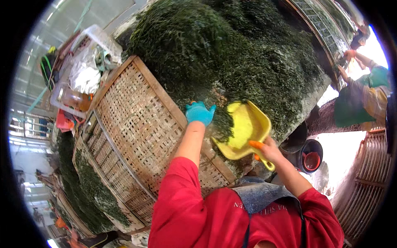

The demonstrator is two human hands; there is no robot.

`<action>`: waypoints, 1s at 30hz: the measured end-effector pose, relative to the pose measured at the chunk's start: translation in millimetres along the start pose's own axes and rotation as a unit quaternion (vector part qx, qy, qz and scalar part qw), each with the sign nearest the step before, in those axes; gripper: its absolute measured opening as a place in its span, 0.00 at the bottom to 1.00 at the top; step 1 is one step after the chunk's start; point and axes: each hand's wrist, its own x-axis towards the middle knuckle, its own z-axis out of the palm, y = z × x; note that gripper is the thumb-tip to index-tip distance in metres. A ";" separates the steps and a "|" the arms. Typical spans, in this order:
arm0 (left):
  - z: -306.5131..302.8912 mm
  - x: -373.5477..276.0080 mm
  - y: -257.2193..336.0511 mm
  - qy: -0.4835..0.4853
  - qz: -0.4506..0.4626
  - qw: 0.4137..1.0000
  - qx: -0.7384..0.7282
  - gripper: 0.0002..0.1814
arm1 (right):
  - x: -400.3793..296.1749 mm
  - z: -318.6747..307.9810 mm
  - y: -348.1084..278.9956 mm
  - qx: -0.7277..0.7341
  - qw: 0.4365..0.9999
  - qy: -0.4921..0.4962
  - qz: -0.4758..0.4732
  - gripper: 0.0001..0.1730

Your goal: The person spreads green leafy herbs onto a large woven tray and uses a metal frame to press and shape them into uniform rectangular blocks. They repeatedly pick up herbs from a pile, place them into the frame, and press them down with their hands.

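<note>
My left hand (pixel 200 113), in a teal glove, is at the lower edge of a large heap of dark green leafy plant material (pixel 214 46). Its thumb stands apart, and the palm and part of the fingers are hidden. My right hand (pixel 267 149) wears orange finger covers and grips the handle end of a yellow plastic dustpan (pixel 248 124). The pan is tilted, with its open side towards my left hand, and loose dark green bits lie at that side. Left of the pan, a framed woven bamboo tray (pixel 136 105) reaches under my left forearm.
A clear plastic crate (pixel 69 105) with bags stands at the left. More green material (pixel 90 186) lies at the lower left. Dark buckets (pixel 311 155) stand at the right, one holding a red container. A person in a green apron (pixel 353 105) works at the far right beside a slatted rack (pixel 369 173).
</note>
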 end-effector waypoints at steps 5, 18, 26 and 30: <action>26.5 -23.9 28.7 0.072 -0.028 0.969 -0.234 0.47 | 25.1 20.0 -14.7 0.080 0.991 -0.029 -0.098 0.29; -9.1 -30.5 152.9 0.183 0.241 0.899 -0.316 0.21 | -14.5 -81.2 -51.6 -0.504 0.775 0.196 -0.327 0.15; 21.4 22.4 137.7 0.274 0.115 0.895 -0.332 0.39 | -51.2 -139.0 10.3 0.020 0.930 0.271 -0.246 0.32; 32.8 56.8 131.7 0.301 0.168 0.889 -0.303 0.43 | -102.6 -166.3 49.6 0.179 0.947 0.218 -0.153 0.34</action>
